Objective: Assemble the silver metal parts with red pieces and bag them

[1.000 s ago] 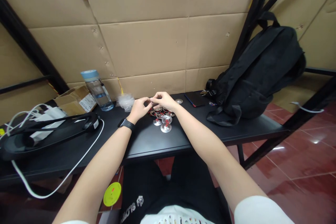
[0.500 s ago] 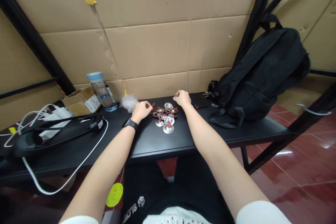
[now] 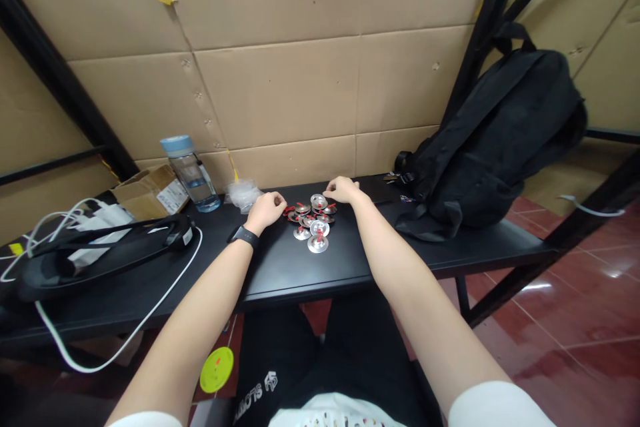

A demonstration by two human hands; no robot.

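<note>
A pile of small silver finger cymbals [image 3: 319,243] with red straps lies on the black table, several of them overlapping. At the pile's left edge is my left hand [image 3: 269,209], wearing a dark wristwatch. Its fingers are curled and pinched close to a red strap; whether they grip it is hidden. My right hand [image 3: 343,189] reaches over the back right of the pile, close to an upturned cymbal [image 3: 319,201]. Its fingers are bent down and together, and anything between them is too small to make out.
A clear bottle [image 3: 193,177] with a blue lid, a cardboard box [image 3: 150,190] and a crumpled plastic bag [image 3: 243,195] stand back left. White cables and a black looped strap [image 3: 105,253] lie farther left. A black backpack [image 3: 493,140] leans right. Cardboard [image 3: 280,87] walls the back.
My right hand has shifted left and slightly down toward the pile. The red strap by my left fingertips sits lower. The whole view has shifted slightly.
</note>
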